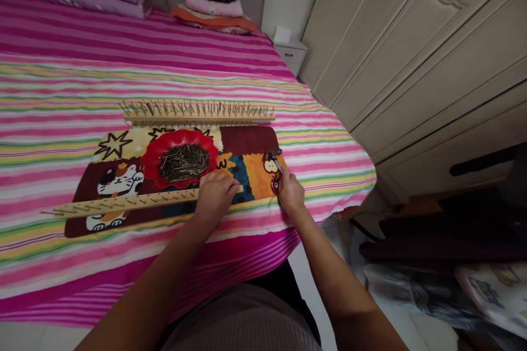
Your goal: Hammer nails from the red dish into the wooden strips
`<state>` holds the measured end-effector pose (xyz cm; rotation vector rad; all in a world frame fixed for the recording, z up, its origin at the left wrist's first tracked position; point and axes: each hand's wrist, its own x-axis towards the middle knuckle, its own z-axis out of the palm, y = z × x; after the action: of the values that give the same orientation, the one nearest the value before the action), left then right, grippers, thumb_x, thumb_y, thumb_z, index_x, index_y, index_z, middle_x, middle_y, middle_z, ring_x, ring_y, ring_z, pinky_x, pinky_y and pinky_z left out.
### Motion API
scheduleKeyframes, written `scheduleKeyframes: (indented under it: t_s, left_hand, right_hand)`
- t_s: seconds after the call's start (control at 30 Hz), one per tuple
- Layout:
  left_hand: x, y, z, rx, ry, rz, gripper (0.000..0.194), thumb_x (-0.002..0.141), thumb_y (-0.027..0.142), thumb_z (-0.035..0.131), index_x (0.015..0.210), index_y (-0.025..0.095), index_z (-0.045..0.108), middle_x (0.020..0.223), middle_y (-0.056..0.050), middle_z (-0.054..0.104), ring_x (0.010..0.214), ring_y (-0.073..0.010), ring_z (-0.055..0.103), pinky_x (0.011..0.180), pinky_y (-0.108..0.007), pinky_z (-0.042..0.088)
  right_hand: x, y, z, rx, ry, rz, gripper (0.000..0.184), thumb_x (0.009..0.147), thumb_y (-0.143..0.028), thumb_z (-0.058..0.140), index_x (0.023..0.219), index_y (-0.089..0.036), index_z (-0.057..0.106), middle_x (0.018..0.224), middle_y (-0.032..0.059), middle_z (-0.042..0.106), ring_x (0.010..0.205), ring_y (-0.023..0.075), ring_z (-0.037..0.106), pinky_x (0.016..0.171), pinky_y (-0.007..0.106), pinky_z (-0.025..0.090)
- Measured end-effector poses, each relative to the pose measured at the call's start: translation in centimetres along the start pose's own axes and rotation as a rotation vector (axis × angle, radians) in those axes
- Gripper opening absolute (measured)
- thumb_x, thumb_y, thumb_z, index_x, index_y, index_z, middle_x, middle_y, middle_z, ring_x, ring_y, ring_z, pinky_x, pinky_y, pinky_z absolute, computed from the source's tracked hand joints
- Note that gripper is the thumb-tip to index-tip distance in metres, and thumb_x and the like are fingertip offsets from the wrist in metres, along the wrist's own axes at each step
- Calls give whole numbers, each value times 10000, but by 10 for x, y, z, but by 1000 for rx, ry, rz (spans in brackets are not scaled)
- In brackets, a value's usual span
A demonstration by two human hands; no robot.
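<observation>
At mat point(249, 140) edge, hammer point(277, 162) in R grip point(291, 192).

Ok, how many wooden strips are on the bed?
2: the far strip lies beyond the red bowl, the near strip in front of it, under the left hand. No others show.

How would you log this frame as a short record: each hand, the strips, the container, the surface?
Left hand: on the front wooden strip, near its right end; whether it pinches anything is unclear
Right hand: holding a hammer by the handle
Front strip: a row of nails along it
Back strip: nails standing along it, behind the dish
Container: red dish of loose nails
Surface: patterned mat on striped cloth
</observation>
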<state>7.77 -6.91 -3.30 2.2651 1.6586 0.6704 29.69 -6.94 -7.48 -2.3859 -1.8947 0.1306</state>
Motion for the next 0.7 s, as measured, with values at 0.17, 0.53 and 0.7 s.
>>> scheduleKeyframes:
  t_s: [0.17, 0.53, 0.7]
  left_hand:
    - [-1, 0, 2, 35, 4, 12, 178, 833, 291, 559, 720, 239, 687, 752, -14, 667, 836, -208, 549, 828, -379, 357]
    - [-7, 0, 10, 77, 115, 109, 193, 831, 250, 552, 666, 222, 650, 736, -11, 677, 826, -200, 551, 967, -432, 302]
    - [-7, -1, 10, 50, 118, 135, 186, 821, 234, 544, 659, 217, 635, 726, -12, 673, 804, -198, 548, 962, -442, 309]
  right_hand:
    - [1, 0, 0, 34, 16, 4, 510, 937, -323, 401, 1426, -190, 346, 1011, 112, 608, 790, 215, 601, 625, 288, 412]
    - [-67, -5, -47, 1188, -60, 61, 446, 886, -406, 430, 1270, -199, 524, 695, -20, 547, 511, 111, 457, 481, 224, 385]
    - [-115, -15, -77, 1363, -360, 82, 456, 837, -418, 528, 1234, -195, 549, 673, -46, 497, 447, 65, 380, 408, 189, 300]
